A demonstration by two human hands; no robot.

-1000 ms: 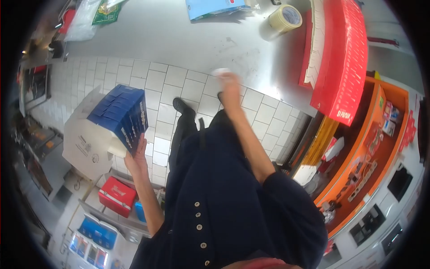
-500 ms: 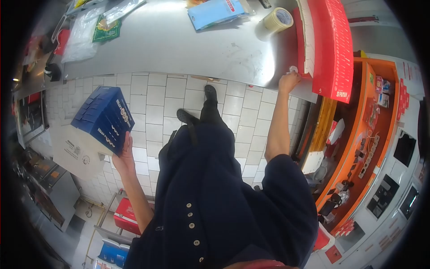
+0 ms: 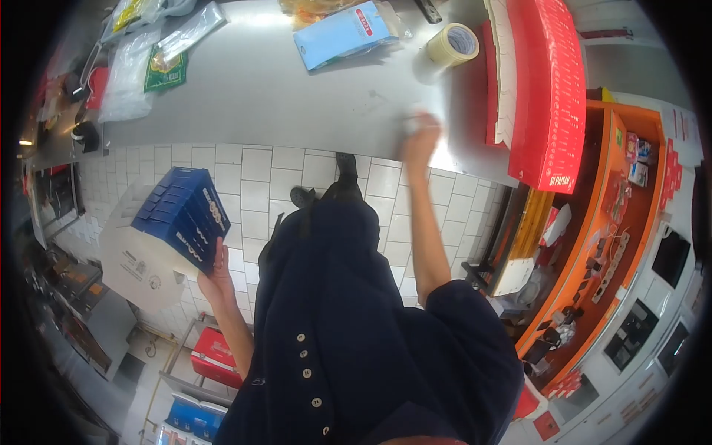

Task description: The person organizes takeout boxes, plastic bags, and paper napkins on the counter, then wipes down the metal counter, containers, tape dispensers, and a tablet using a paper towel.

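2 hands are both holding stuff.
The left hand (image 3: 216, 278) is gripping blue printed cardboard (image 3: 182, 219) over the tiled floor (image 3: 256, 182); the right hand's (image 3: 421, 144) fingers are gripping a white wad (image 3: 412, 124), kinda blurry, by the table's (image 3: 282, 104) near edge, tape rolls (image 3: 451, 46) sitting farther back.

I'm standing in what looks like a commercial kitchen or takeaway shop: long stainless-steel counter (image 3: 297, 111), white rectangular floor tiles (image 3: 255, 189), red cardboard packaging (image 3: 545, 96) lettered "SI PAMAN", and a blue-and-white printed cardboard box (image 3: 182, 211) in my left hand (image 3: 215, 280).
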